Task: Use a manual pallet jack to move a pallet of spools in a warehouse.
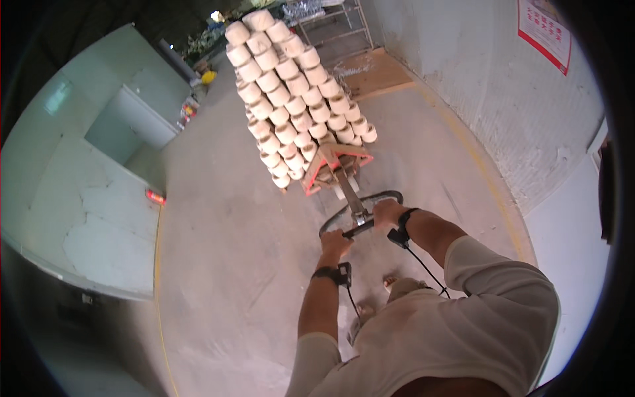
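Both my hands grip the looped handle of a red pallet jack. My left hand is closed round the left end of the dark crossbar. On the loop's right side my right hand is closed too, its fingers partly hidden. From the handle a grey-brown shaft runs forward to the jack's red frame. Just beyond stands a tall stack of cream yarn cones, piled in many rows. The stack hides the jack's forks and most of whatever bears the cones.
A pale wall with a doorway stands on the left, a red cylinder at its foot. The right wall bears a red-and-white poster. Behind the stack are a metal rack and a brown board. Yellow lines edge the concrete floor.
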Tool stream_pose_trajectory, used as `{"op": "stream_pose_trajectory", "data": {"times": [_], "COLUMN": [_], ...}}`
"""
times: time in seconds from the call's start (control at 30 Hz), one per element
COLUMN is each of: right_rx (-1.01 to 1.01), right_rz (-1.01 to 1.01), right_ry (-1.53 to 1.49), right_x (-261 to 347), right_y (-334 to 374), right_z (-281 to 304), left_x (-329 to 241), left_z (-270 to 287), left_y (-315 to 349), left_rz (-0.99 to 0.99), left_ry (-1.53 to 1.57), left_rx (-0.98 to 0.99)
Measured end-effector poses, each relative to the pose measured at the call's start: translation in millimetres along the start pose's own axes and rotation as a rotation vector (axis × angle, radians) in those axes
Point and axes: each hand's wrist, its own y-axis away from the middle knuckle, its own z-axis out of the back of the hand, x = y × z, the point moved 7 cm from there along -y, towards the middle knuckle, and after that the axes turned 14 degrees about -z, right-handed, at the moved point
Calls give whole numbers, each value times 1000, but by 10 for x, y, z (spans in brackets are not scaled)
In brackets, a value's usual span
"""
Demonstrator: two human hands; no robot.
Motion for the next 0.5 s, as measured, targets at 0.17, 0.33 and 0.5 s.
{"op": "stream_pose_trajectory", "data": {"times": [0.17, 0.33, 0.5], "right_rx": [18, 66, 81], "right_rz": [-10, -4, -14], "right_ry": [-25, -17, -24], "right_x": [-23, 119, 164], "right_y": [131, 126, 117], "right_z": [-121, -47, -48], "left_x": [-102, 39, 67], "left_z": [-86, -41, -33], "left_y": [133, 165, 159], "left_rz": [-14, -6, 17], "left_ry": [-42, 21, 15], "left_rx": [-13, -37, 22]}}
